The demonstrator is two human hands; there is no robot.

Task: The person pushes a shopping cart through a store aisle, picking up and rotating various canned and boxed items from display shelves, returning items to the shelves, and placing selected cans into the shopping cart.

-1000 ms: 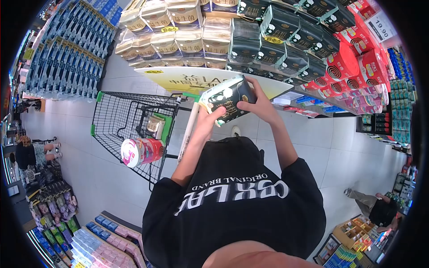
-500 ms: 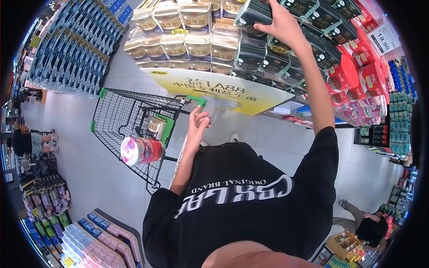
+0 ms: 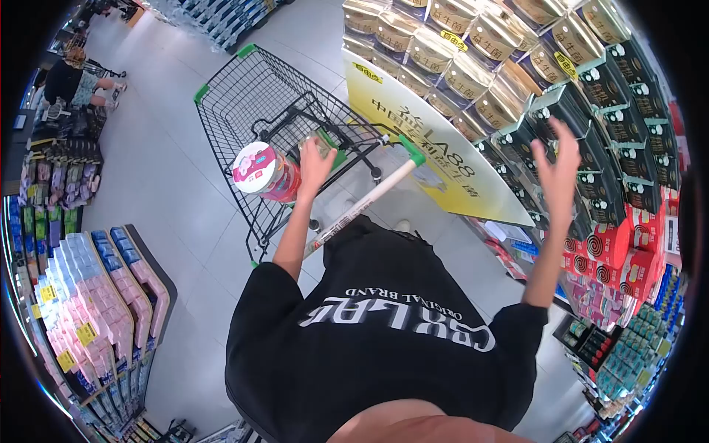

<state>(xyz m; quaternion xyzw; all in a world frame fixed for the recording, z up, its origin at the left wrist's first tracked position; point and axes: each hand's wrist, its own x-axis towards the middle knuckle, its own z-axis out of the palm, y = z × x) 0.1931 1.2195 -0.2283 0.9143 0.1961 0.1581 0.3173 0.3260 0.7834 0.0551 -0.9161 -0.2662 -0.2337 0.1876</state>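
My left hand (image 3: 316,167) reaches into the shopping cart, its fingers closed on a small beige pack (image 3: 313,140) that they partly hide. Just left of it in the cart (image 3: 244,96) lies a round tub (image 3: 260,171) with a white and pink lid and a red side. My right hand (image 3: 559,159) is raised with its fingers spread and nothing in it, in front of the stacked black packs (image 3: 605,144). The cart's white handle bar (image 3: 369,199) with green ends runs between my arms.
Beige packs (image 3: 432,55) are stacked behind a yellow and white sign (image 3: 436,140). Red packages (image 3: 613,251) stand at the right. A pink and blue display (image 3: 88,295) is at the left. Another person (image 3: 70,81) is at the upper left.
My right hand has left the black pack it held on the display. My left hand has moved from beside the handle to the beige pack. The view has turned, bringing the cart higher.
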